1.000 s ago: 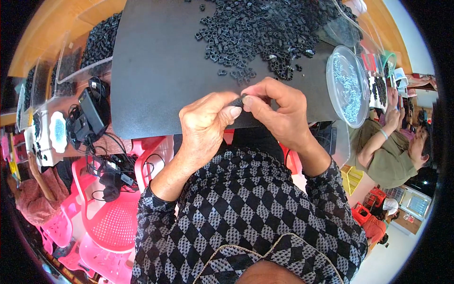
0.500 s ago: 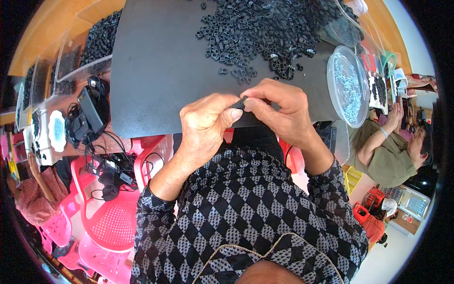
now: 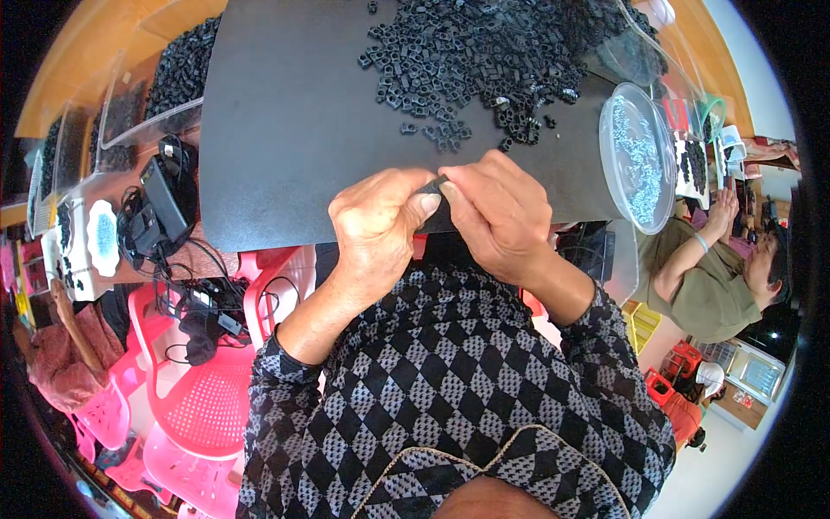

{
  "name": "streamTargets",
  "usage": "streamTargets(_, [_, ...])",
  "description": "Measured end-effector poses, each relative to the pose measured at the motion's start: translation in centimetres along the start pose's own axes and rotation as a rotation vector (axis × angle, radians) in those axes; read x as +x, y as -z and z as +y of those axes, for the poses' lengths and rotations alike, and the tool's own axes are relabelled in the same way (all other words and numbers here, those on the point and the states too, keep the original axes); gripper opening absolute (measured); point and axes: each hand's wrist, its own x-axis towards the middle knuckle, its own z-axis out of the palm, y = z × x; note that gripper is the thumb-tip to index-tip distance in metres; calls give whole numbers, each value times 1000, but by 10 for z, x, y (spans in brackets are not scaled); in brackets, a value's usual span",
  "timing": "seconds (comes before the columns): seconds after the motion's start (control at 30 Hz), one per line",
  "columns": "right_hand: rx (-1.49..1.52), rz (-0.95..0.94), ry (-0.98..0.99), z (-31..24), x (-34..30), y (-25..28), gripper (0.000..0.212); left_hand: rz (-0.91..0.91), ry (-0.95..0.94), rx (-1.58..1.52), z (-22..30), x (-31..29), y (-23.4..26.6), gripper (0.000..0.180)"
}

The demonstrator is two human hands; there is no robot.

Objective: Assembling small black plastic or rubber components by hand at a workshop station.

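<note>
Just over the near edge of the dark grey table [image 3: 285,156], my two hands meet at a small black plastic part [image 3: 433,185]. My left hand [image 3: 378,227] pinches it between thumb and forefinger. The thumb and fingertips of my right hand [image 3: 501,216] press together at the part's right end; whether they hold a second tiny piece is hidden. A heap of small black plastic parts [image 3: 475,65] lies on the table beyond my hands, with several loose ones at its near side. To the right stands a round clear dish [image 3: 612,173] of tiny pale-blue, shiny pieces.
Clear bins of black parts [image 3: 186,69] stand at the far left. A black power adapter [image 3: 169,195] and tangled cables lie left of the table, above a pink chair [image 3: 203,402]. A co-worker [image 3: 713,277] sits to the right; another person's arm shows at far left.
My right hand has shifted slightly left and turned, its fingers closing more tightly by the black part. My left hand stays nearly in place.
</note>
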Motion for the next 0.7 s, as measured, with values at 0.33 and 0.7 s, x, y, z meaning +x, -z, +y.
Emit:
streamTargets(0.33, [-90,-13,151,5,-5,0,28,-22,89,-35,-2,-1,0,20])
streamTargets(0.7, [-6,-48,115,6,-7,-2,43,-66,343,-234,4,2,4,18])
